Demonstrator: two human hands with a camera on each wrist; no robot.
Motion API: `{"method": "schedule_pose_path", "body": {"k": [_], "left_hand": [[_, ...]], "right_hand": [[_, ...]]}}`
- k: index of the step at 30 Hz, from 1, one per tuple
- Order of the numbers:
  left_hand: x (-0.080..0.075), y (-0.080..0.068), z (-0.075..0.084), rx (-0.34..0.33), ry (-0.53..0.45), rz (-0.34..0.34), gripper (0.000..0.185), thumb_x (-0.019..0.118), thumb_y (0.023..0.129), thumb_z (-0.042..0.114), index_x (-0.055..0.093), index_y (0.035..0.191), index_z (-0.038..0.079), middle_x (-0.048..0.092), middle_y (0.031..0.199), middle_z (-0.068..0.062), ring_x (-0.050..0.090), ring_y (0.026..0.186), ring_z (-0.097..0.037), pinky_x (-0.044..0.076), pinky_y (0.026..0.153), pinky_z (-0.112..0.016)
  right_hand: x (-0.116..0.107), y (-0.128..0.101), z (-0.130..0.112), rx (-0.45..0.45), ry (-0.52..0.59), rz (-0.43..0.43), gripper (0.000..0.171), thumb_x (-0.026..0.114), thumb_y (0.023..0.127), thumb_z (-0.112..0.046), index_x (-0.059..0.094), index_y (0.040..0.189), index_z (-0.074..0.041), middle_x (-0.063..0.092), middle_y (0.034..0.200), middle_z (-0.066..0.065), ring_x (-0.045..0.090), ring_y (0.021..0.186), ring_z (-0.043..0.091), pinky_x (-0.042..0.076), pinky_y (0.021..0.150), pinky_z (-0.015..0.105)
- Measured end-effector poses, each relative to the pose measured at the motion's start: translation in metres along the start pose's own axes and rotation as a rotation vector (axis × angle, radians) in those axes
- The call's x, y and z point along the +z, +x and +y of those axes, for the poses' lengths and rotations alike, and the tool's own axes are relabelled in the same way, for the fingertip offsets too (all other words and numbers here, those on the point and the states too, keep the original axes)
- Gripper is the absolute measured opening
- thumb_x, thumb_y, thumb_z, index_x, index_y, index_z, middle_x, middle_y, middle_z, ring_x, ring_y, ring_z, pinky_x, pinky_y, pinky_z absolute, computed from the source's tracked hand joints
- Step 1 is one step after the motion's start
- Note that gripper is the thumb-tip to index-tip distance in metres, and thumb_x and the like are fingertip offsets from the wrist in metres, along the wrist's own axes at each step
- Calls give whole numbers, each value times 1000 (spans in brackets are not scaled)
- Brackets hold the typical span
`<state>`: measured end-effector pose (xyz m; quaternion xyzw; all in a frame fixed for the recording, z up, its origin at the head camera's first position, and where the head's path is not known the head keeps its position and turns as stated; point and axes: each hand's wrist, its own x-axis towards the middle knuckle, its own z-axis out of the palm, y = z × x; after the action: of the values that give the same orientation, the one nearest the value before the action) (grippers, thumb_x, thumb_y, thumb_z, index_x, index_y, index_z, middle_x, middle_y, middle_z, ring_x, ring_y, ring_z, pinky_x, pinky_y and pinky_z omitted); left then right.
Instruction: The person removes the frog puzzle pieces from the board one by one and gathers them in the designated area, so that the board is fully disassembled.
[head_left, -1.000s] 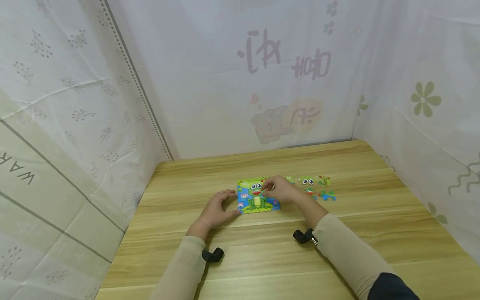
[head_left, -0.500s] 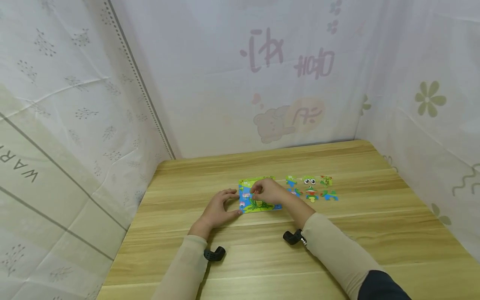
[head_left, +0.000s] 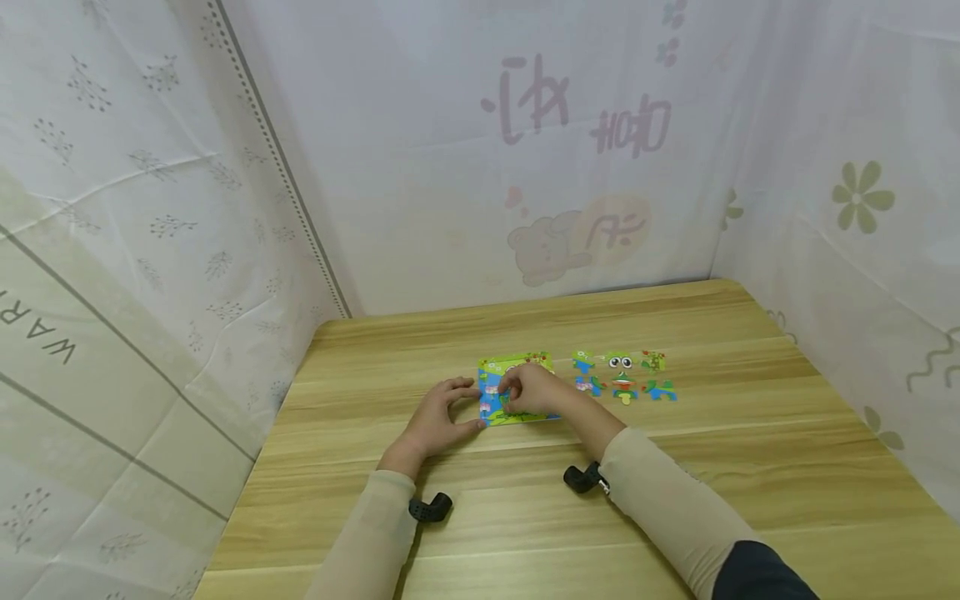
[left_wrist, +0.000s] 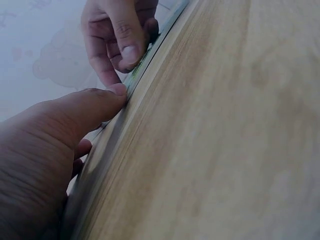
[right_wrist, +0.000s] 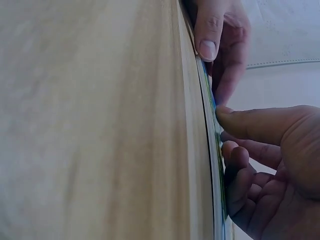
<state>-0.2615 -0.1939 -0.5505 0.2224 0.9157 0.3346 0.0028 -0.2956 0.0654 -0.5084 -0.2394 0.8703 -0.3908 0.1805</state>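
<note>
Six loose puzzle pieces (head_left: 624, 388) lie in two rows on the worktop (head_left: 465, 517) in the head view, just right of the frog board (head_left: 491, 390), which sits flat with much of its picture covered. The left hand (head_left: 435, 423) spreads thumb and fingers along the board's left side, steadying it rather than gripping; the right hand (head_left: 534, 390) is over the board with fingers bent, and whether it pinches a piece I cannot tell. From the left wrist, the left thumb rests at the board's edge and the right hand leans in just beyond it. From the right wrist, the board shows edge-on, the right thumb reaching to its surface and the other fingers curled close by; no piece is clear there either. For what looks like a fitting step, it would be best to brace the left hand lightly so the board cannot creep, match the printed lines before pressing, push straight down with a flat fingertip, and lift away without brushing neighbouring parts.
</note>
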Motion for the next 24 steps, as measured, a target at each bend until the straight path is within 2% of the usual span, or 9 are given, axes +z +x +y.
{"method": "schedule_pose_path", "body": {"k": [8,13,18,24], "left_hand": [[2,0,0,-1,19,12,54,83,89,43,68,137,24,47,157,2,39,148,-26,38,119,-51],[1,-1,2,-5,14,9,53,83,89,42,68,137,24,47,157,2,38,149,-28,38,119,-53],[0,-1,4,-13,15,0,54,83,90,42,67,138,23,46,158,3,37,149,-27,36,120,-52],[0,0,3,-8,24,5,55,83,89,43,67,138,23,47,157,3,37,149,-26,35,121,-51]], "right_hand": [[-1,-4,-1,24,-37,25,26,87,86,-13,76,110,-10,61,83,1,53,72,15,47,62,28],[-1,-6,-3,16,-63,23,24,87,86,-13,77,108,-11,63,86,1,56,76,16,50,67,29],[-1,-6,-2,31,-31,20,23,87,86,-12,75,106,-12,62,91,2,57,82,18,52,72,31],[-1,-5,0,38,12,23,23,87,85,-11,72,102,-12,62,91,4,56,81,19,51,71,32]]}}
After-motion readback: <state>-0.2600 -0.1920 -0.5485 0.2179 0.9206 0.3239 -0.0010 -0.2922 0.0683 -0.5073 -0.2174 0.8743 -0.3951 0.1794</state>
